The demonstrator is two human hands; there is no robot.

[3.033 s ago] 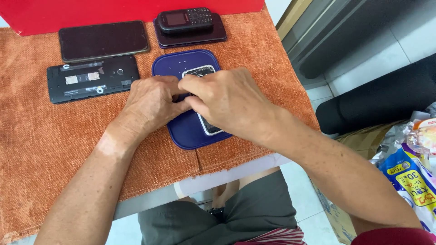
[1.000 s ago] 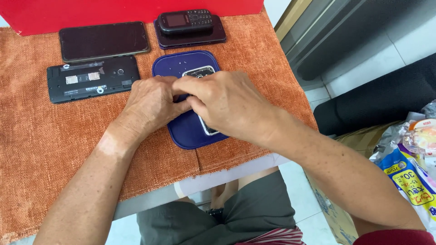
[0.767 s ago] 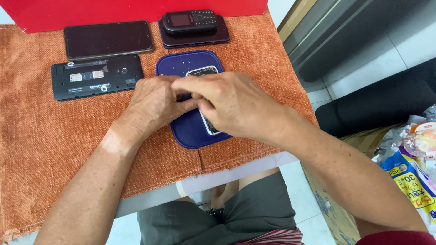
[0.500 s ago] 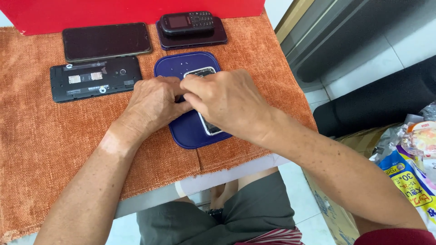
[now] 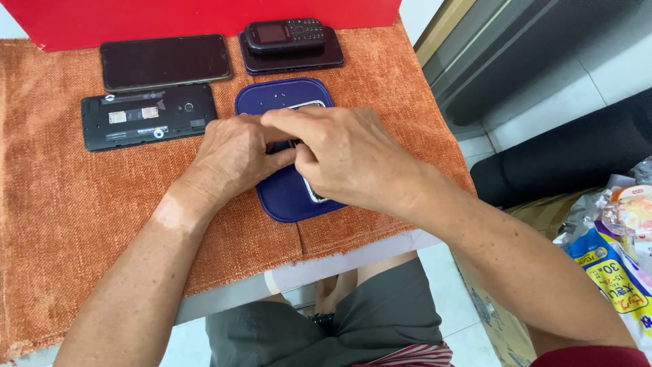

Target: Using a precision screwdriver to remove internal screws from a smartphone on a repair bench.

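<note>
Both hands meet at frame centre over a dark blue mat (image 5: 285, 197) lying on an orange cloth (image 5: 61, 204) that covers the bench. Left hand (image 5: 234, 160) comes in from lower left, fingers curled and pressed onto a small phone (image 5: 314, 194). Right hand (image 5: 346, 160) crosses from lower right, thumb and fingers closed on the same phone from above. So each grip is pinching it, not spread. Exact finger contact is hidden under the knuckles.

The phone lies on the mat, centre of frame, mostly covered. Only a light, silvery edge shows at its top near the mat's upper part and again at lower right below the right hand. Looks thin with rounded corners; cannot tell whether front or back faces up, or whether a cover is on or off.

Progress, judged: work on this phone looks mid-way, hands engaged, nothing released yet. No loose part from it visible on the mat.

Around it: an opened phone body (image 5: 149, 115) with exposed inner tray and slots at left of the mat, back cover off. Above that, a black smartphone (image 5: 166, 61), screen dark. Upper centre, a small keypad phone (image 5: 285, 34) stacked on a dark flat phone (image 5: 292, 60). Red board (image 5: 204, 17) along the top edge. Snack bags (image 5: 611, 265) at lower right, off the bench.
</note>
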